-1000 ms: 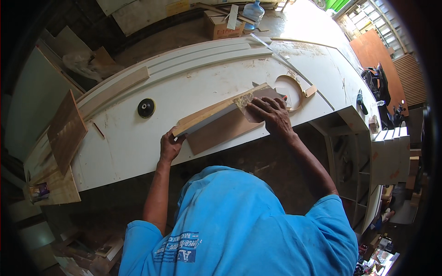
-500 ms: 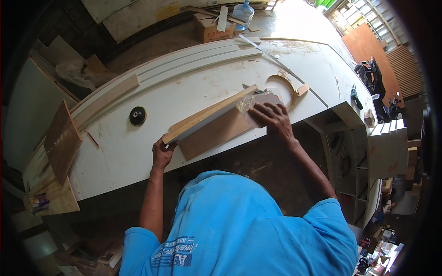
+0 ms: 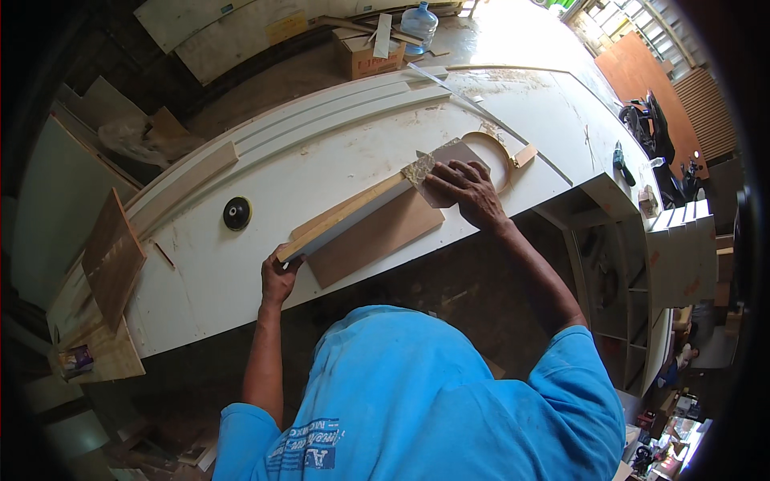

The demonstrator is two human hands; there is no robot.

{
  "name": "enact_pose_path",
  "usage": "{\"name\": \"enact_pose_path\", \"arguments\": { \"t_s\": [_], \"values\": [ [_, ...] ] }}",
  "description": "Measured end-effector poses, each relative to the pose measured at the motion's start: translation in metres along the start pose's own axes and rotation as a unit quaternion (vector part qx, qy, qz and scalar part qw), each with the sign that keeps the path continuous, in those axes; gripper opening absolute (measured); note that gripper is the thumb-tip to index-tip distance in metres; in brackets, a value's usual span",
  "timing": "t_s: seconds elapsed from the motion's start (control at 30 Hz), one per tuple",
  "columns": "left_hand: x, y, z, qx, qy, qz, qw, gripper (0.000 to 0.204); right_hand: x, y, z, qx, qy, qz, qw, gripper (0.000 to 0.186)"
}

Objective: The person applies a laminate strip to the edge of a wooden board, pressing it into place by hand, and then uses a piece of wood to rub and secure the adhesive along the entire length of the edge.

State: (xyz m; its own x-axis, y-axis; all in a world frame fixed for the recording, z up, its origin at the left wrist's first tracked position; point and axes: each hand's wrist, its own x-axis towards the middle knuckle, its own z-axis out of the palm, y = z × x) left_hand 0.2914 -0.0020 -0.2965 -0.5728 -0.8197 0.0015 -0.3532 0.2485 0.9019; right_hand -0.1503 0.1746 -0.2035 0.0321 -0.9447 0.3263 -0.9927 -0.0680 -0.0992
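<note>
My left hand [image 3: 279, 277] grips the near left end of a narrow board [image 3: 353, 214]. The board stands tilted on its long side, its yellowish edge facing up and its face pale grey. In my right hand [image 3: 469, 194] is a flat grey-brown plate [image 3: 454, 154] with a yellowish, glue-like smear along one edge. The smeared edge lies at the far right end of the board's edge, and the plate hides that end. A brown wooden panel [image 3: 377, 240] lies flat under and beside the board. My left fingertips are partly hidden behind the board.
The white worktable [image 3: 200, 297] carries a round black sanding pad [image 3: 237, 213], long strips [image 3: 337, 108] at the back and a metal straightedge [image 3: 513, 132]. A ring-shaped piece [image 3: 491, 156] lies beyond my right hand. A drill [image 3: 621, 164] sits far right; a brown board [image 3: 112, 252] leans at left.
My right hand has brought the plate up and slightly left, so its smeared edge now covers the board's far right end. My left hand keeps its grip. The view has shifted slightly.
</note>
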Motion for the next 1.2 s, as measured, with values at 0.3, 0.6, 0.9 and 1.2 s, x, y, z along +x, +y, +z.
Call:
{"name": "enact_pose_path", "arguments": {
  "t_s": [0.3,0.6,0.9,1.2],
  "values": [
    [-0.001,0.002,0.000,0.008,0.016,-0.003,1.000,0.028,-0.008,0.017,-0.027,0.005,-0.025,-0.023,0.999,0.064],
    [0.000,0.010,0.001,0.040,0.012,0.003,0.999,0.026,0.001,0.033,-0.014,-0.054,-0.016,-0.005,0.998,0.056],
    [0.001,0.004,0.002,0.028,0.024,0.023,0.999,0.027,-0.009,0.032,-0.032,-0.016,-0.031,-0.012,0.999,0.062],
    [0.002,0.007,0.004,0.041,0.019,0.015,0.999,0.027,0.009,-0.019,-0.023,0.005,0.012,-0.030,0.999,0.053]
  ]
}}
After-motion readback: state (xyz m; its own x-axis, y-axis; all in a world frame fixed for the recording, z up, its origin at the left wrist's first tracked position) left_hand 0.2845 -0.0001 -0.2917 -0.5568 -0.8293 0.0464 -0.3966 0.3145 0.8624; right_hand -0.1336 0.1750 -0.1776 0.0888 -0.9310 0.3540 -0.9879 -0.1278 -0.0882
